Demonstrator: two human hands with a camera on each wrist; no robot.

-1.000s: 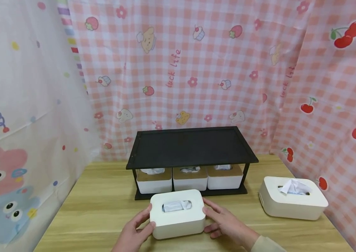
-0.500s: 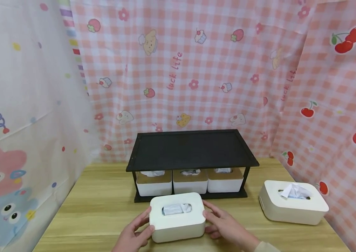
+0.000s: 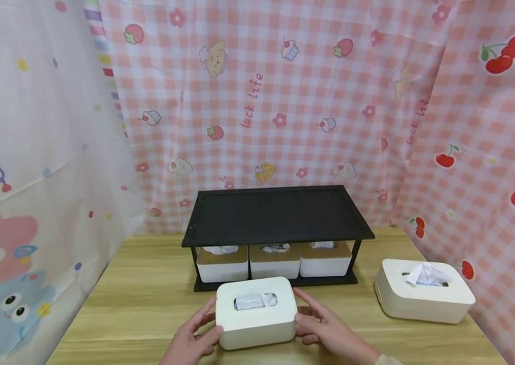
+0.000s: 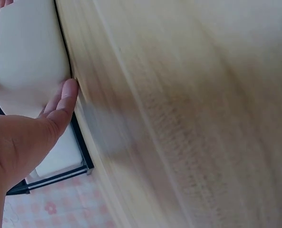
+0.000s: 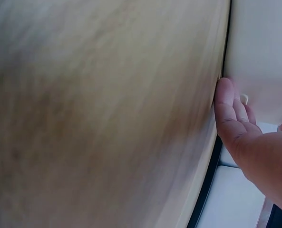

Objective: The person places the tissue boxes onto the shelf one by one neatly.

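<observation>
A white tissue box (image 3: pixel 256 324) with rounded corners lies on the wooden table, a folded tissue showing in its oval slot. My left hand (image 3: pixel 192 337) holds its left end, thumb at the front corner and fingers along the side. At the opposite end my right hand (image 3: pixel 328 329) holds it, index finger by the back corner and thumb on the side. In the left wrist view, the fingertips of the left hand (image 4: pixel 31 130) sit low against the box (image 4: pixel 29 52), right at the table. Likewise the right hand (image 5: pixel 255 137) in the right wrist view touches the box (image 5: pixel 262 42) low down.
Behind the box stands a low black rack (image 3: pixel 276 215). Three tissue boxes with wood-look lids, among them the middle one (image 3: pixel 274 266), fill its lower level. Another white tissue box (image 3: pixel 424 301) rests on the table (image 3: pixel 143 299) at the right. Patterned curtains (image 3: pixel 280 147) surround the table.
My right thumb has slipped slightly down from the box's top edge onto its side. Both hands and the box otherwise stay in place.
</observation>
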